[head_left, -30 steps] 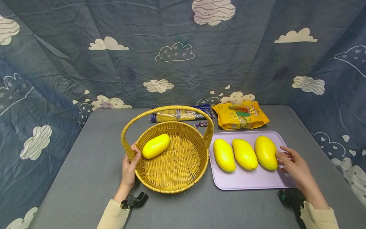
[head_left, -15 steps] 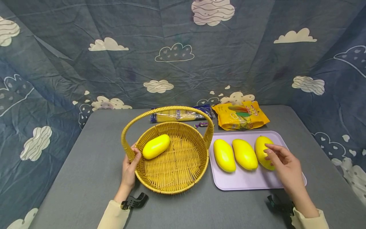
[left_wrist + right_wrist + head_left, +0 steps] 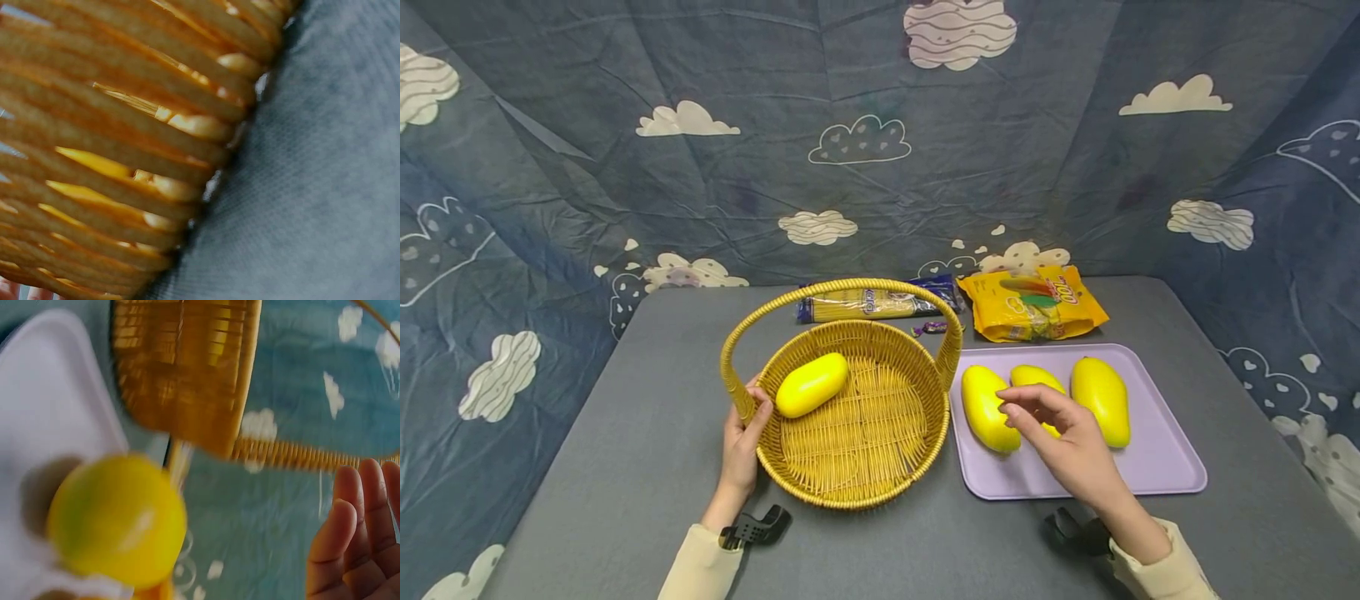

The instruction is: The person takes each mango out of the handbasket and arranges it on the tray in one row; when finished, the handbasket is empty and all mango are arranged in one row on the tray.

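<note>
The left grip is closed on the left side of the basket, beside the foot of its handle. Inside, at the basket's left, lies a yellow fruit. The right grip is released, with a gap between thumb and fingers, above the tray. There lie the left mango, the middle mango and the right mango.

The left fingers are mostly hidden by the basket; the left wrist view shows few fingertips, in its corner. The right grip covers part of the middle mango.

A wide part of the counter reaches from the left grip to the left edge. Basket and tray stand just beside each other; whether they touch, I cannot tell.
</note>
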Demonstrator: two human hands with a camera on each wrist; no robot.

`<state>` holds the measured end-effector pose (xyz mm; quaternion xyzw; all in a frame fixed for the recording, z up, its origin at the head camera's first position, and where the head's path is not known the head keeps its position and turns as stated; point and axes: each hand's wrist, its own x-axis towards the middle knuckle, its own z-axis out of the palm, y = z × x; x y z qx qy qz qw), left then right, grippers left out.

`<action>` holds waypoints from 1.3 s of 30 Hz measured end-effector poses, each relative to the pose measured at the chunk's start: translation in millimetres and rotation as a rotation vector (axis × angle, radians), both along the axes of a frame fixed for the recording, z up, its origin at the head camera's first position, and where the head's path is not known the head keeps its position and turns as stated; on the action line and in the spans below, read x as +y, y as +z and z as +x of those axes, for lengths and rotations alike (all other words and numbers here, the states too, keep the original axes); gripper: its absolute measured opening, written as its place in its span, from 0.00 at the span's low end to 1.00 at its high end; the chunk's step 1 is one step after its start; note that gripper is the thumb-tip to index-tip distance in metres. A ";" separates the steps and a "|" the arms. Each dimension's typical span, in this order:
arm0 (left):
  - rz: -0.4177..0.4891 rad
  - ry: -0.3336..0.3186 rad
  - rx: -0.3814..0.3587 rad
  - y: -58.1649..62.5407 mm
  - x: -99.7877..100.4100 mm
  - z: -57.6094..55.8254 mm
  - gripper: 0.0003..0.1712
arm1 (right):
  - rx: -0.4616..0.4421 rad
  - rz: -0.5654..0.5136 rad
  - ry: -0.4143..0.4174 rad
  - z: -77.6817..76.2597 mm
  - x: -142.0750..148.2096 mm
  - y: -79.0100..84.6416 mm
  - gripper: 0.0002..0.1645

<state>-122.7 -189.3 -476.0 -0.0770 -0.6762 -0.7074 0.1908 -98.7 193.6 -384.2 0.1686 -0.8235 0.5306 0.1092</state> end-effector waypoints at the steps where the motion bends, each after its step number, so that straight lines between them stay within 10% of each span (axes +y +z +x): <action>1: 0.000 0.000 0.003 -0.5 0.2 -0.2 0.08 | 0.015 -0.006 0.037 -0.8 -5.5 1.2 0.13; 16: 0.016 -0.012 0.015 0.1 0.4 -1.9 0.09 | 0.021 0.108 0.431 -23.8 -90.4 16.3 0.10; 39: 0.021 -0.005 -0.007 2.0 1.3 2.8 0.08 | -0.161 0.393 0.436 -65.0 -151.4 35.0 0.21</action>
